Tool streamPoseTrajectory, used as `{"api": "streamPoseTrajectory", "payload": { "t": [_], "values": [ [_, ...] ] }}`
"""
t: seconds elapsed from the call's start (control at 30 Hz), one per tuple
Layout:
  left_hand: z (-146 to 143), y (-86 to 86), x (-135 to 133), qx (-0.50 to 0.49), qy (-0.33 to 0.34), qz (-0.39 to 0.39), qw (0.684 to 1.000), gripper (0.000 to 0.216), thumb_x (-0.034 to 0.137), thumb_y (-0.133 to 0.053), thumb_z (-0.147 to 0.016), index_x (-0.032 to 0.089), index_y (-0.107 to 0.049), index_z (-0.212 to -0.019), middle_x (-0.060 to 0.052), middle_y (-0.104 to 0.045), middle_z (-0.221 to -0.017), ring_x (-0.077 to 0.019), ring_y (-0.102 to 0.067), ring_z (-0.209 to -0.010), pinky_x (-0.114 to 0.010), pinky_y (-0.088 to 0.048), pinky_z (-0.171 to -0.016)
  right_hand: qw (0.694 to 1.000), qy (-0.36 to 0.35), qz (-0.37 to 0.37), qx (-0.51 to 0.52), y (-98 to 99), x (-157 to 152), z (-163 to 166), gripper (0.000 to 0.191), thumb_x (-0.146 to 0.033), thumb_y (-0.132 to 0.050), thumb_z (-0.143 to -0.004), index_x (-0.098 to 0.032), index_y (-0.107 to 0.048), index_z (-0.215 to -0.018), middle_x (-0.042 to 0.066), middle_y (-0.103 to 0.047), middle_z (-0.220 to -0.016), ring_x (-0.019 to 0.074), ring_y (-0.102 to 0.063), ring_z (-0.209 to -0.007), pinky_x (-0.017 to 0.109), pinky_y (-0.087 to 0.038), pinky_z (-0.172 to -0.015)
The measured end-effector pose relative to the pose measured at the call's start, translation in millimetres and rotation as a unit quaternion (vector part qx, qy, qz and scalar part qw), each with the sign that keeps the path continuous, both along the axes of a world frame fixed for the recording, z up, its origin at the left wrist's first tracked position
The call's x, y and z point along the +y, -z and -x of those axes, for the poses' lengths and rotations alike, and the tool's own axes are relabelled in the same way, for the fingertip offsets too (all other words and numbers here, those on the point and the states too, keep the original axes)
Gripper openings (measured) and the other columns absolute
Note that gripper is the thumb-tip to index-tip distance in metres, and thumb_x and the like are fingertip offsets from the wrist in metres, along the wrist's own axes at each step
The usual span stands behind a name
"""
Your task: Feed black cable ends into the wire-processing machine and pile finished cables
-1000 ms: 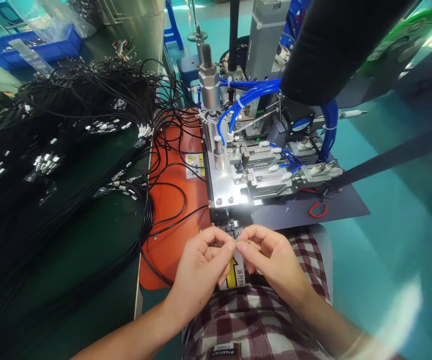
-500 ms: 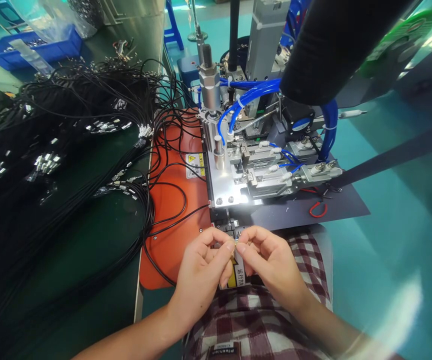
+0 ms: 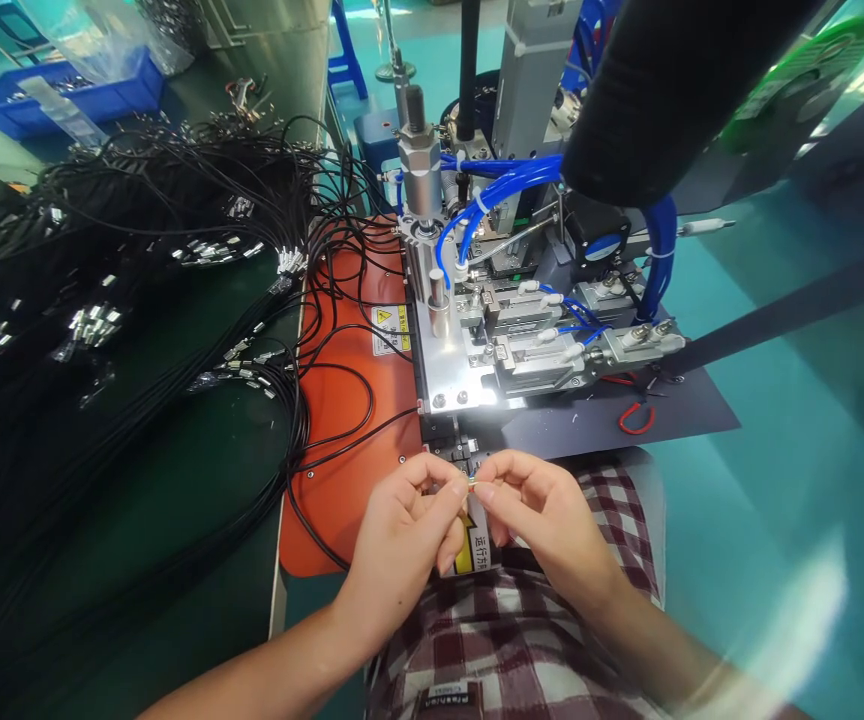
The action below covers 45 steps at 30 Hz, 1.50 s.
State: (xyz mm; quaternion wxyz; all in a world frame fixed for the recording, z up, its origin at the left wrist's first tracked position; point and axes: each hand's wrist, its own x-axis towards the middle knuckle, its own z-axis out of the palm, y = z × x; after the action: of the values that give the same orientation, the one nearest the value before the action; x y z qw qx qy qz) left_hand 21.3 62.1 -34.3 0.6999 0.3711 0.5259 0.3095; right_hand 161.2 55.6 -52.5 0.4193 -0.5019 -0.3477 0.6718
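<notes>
- Pinching tiny, thin, coloured wire strands (image 3: 471, 484) between thumb and forefinger: left hand (image 3: 402, 525) and right hand (image 3: 544, 515), nearly meeting tip to tip.
- The strands appear just above a yellow-and-white printed label (image 3: 480, 550), near the silver metal machine (image 3: 458, 372).
- Thin, black, round cables (image 3: 295, 425) lie across the flat orange plate (image 3: 334, 510), left of both hands.

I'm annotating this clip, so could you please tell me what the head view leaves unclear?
In head view:
Small piece between left hand and right hand: mostly covered by fingers.
Black tube, upper end: cut off by top edge.
Contents of blue bin: too small to identify.
</notes>
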Motion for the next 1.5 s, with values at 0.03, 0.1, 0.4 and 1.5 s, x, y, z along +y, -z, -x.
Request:
{"api": "streamPoseTrajectory", "payload": {
  "t": [0.03, 0.1, 0.4, 1.5],
  "values": [
    [-0.2, 0.0, -0.1, 0.001, 0.000, 0.001, 1.000, 0.020, 0.033, -0.056, -0.087, 0.018, -0.048, -0.076, 0.011, -0.041, -0.036, -0.0030, -0.027, -0.034, -0.017, -0.025, -0.042, 1.000, 0.000, -0.001, -0.001, 0.2, -0.2, 0.1, 0.023, -0.037, -0.069, -0.075, -0.017, -0.058, -0.075, -0.006, -0.049, -0.050, 0.0085, -0.044, -0.044, 0.022, -0.035, -0.045],
    [-0.3, 0.2, -0.1, -0.001, 0.004, 0.001, 1.000, 0.020, 0.034, -0.056, -0.087, 0.018, -0.048, -0.076, 0.011, -0.042, -0.036, -0.0031, -0.028, -0.034, -0.017, -0.025, -0.042, 1.000, 0.002, -0.002, -0.006, 0.3, -0.6, 0.1, 0.021, -0.036, -0.068, -0.076, -0.017, -0.058, -0.076, -0.007, -0.049, -0.050, 0.0083, -0.044, -0.044, 0.021, -0.034, -0.045],
    [-0.7, 1.0, 0.6, 0.005, 0.004, -0.004, 1.000, 0.019, 0.032, -0.055, -0.087, 0.018, -0.048, -0.076, 0.011, -0.041, -0.036, -0.0028, -0.029, -0.034, -0.016, -0.025, -0.042, 0.999, 0.010, -0.011, -0.029, -0.5, -1.7, 0.1, 0.018, -0.033, -0.067, -0.076, -0.017, -0.059, -0.075, -0.006, -0.050, -0.051, 0.0089, -0.045, -0.045, 0.022, -0.035, -0.046],
    [1.3, 3.1, 2.1, -0.040, 0.006, 0.013, 0.999, 0.018, 0.031, -0.054, -0.088, 0.018, -0.049, -0.077, 0.011, -0.042, -0.038, -0.0026, -0.028, -0.033, -0.016, -0.022, -0.042, 0.997, 0.007, -0.029, -0.070, -5.1, 0.8, -0.6, 0.012, -0.027, -0.062, -0.078, -0.017, -0.058, -0.075, -0.005, -0.051, -0.053, 0.0090, -0.046, -0.047, 0.022, -0.036, -0.047]
  ]
}}
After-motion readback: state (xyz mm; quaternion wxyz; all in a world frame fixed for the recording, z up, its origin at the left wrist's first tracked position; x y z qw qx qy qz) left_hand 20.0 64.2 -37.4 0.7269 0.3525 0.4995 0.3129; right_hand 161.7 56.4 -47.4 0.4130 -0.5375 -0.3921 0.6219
